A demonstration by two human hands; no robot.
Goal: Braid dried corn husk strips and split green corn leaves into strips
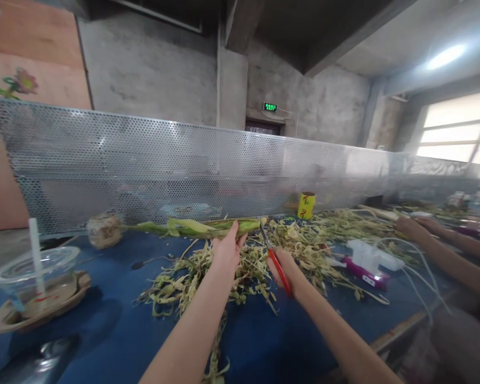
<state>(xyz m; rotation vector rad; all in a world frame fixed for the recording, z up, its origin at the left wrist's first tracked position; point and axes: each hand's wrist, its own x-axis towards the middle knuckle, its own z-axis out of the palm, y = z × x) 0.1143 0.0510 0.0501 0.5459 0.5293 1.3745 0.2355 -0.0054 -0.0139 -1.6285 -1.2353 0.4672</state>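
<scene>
My left hand (229, 248) is closed around a green corn ear in its husk (202, 228), held level above the blue table. Its long leaves trail to the left, and the cut-looking pale end points right. My right hand (285, 269) grips red-handled pruning shears (278, 265), with the metal blades pointing up beside the ear's right end. Whether the blades touch the ear I cannot tell. Below both hands lies a heap of dry, pale green leaves and stalks (196, 285).
A yellow can (306, 206) stands by the perforated metal screen (176, 165). At left are a clear jar (104, 231) and a lidded plastic cup (44, 266) with a straw, in a cardboard tray. A purple-and-white device (367, 272) lies right, near another person's arms (436, 245).
</scene>
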